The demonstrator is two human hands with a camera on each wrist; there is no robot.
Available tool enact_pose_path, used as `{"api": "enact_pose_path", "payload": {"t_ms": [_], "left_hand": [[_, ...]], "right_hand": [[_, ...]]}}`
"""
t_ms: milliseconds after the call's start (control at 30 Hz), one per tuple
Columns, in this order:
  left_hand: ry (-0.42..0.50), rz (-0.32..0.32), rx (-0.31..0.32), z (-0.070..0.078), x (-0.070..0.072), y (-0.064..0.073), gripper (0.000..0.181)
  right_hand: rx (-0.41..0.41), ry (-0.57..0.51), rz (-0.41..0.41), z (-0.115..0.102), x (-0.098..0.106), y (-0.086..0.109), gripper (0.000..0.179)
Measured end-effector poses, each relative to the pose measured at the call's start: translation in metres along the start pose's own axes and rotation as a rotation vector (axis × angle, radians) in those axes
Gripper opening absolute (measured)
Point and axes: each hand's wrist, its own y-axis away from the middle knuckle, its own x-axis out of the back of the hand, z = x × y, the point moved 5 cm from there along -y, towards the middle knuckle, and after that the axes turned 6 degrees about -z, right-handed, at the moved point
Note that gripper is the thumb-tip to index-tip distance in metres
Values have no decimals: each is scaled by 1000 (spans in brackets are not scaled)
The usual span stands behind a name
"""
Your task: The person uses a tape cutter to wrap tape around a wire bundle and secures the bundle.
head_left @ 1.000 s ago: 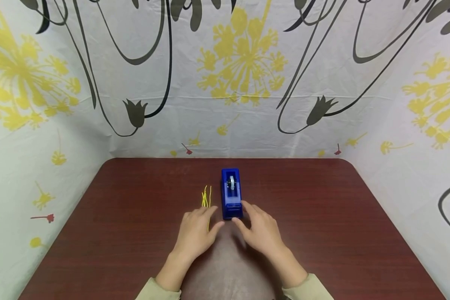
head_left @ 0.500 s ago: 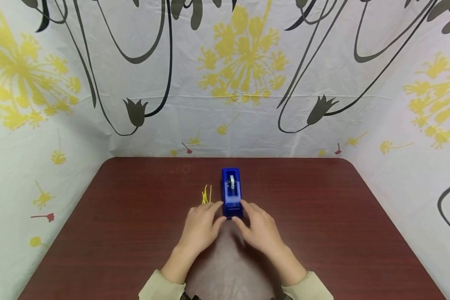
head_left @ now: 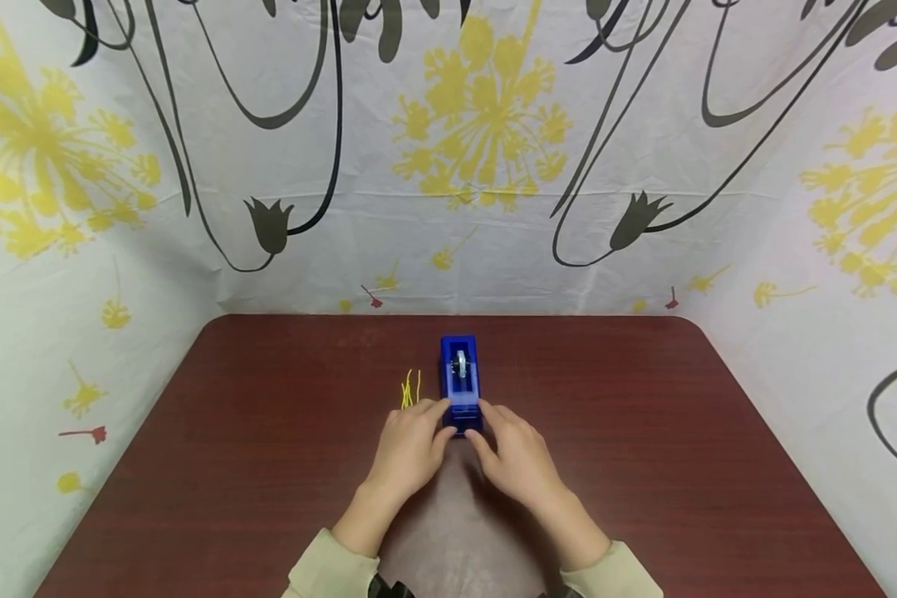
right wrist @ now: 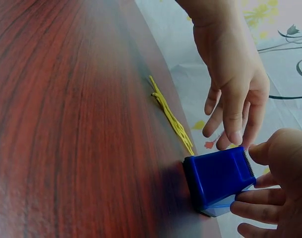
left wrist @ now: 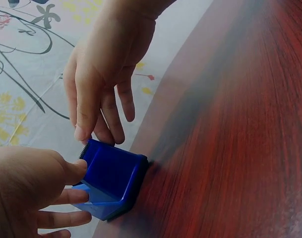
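A blue tape dispenser stands upright on the table, its roll toward the far end and its toothed cutter toward me. At its left side is my left hand, index fingertip right at the edge and thumb by the near end. My right hand mirrors it on the right, fingers nearly straight along that side. In the right wrist view, the toothed cutter lies between both hands. A small bundle of yellow cord lies left of the dispenser, partly hidden behind my left hand in the head view.
The dark red-brown table has rounded far corners. White cloth printed with yellow and grey flowers hangs at the back and both sides. Pale sleeves cover my forearms.
My left hand has moved right and slightly forward, up to the dispenser's left side. The right hand stays nearly still, and the dispenser and yellow cord keep their places.
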Motion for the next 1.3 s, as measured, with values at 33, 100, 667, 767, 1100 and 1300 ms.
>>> {"api": "enact_pose_path", "payload": {"t_ms": [33,100,667,767,1100,1300], "left_hand": [[2,1,0,0,0,0,38],[6,4,0,0,0,-1,39],[25,30,-2,-2,-2,-5,34],[20,39,-11,-2,-1,-5,33],[13,73,-21,-3,-1,-6,28],[27,93,-35,-2,0,-6,26]], "right_hand": [[7,1,6,0,0,0,49],[21,2,19,-2,0,0,48],[72,-10,63,-5,-1,0,43],[74,-10,68,-4,-1,-1,42],[22,-25,59,1,-4,-9,33],[-22,-38,63,4,-6,-12,26]]}}
